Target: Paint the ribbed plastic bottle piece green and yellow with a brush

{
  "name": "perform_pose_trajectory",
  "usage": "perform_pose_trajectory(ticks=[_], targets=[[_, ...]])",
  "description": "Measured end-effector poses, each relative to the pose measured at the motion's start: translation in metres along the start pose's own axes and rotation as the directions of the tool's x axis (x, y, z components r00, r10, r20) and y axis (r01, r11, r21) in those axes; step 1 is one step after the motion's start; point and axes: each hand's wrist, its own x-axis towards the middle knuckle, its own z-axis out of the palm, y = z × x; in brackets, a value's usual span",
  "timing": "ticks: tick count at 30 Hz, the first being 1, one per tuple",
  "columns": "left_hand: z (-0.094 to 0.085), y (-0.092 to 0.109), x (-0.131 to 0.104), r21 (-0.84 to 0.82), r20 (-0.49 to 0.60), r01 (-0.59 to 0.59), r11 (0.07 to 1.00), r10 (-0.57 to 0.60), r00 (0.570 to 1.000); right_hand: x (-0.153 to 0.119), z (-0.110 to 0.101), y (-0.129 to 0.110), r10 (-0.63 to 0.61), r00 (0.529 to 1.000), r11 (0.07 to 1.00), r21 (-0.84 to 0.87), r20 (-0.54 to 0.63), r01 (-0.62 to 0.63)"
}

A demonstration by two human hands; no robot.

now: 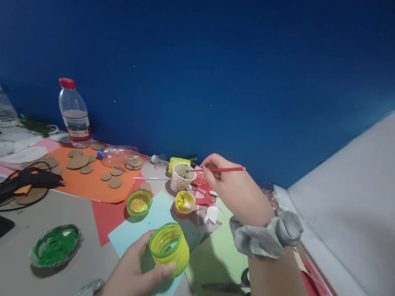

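My left hand (137,271) is wrapped round a yellow-green painted container (178,256), its open mouth tilted upward. In my right hand (218,171) is a thin red paintbrush (229,169), pinched between the fingers. The brush tip reaches into a patterned paper cup (178,183); how deep it goes I cannot tell. Just in front of that cup stands a small pot of yellow paint (185,202). A shallow green-rimmed dish (139,203) with yellow and orange paint inside sits to its left.
Green paint fills a dish (56,246) at lower left. Scissors (227,287) lie on light green paper (217,258) below my right arm. Cardboard discs (78,162) rest on orange paper (91,186). A red-capped bottle (75,116) stands by the blue wall (205,73); black cables (35,178) lie left.
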Motion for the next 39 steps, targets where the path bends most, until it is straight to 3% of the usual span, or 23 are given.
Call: perform_pose_trajectory(ticks=[13, 26, 39], targets=[[0.002, 0.003, 0.000, 0.046, -0.047, 0.026, 0.999, -0.023, 0.999, -0.002, -0.004, -0.002, -0.029, 0.999, 0.999, 0.015, 0.046, 0.028], [0.004, 0.008, -0.004, 0.018, -0.083, 0.065, 0.998, -0.063, 0.995, -0.002, -0.003, -0.003, 0.032, 0.995, 0.998, 0.044, 0.090, -0.036], [0.007, 0.013, -0.008, 0.056, -0.089, 0.022, 0.998, -0.017, 0.996, -0.004, -0.002, -0.008, -0.025, 0.998, 0.998, -0.048, 0.049, 0.027]])
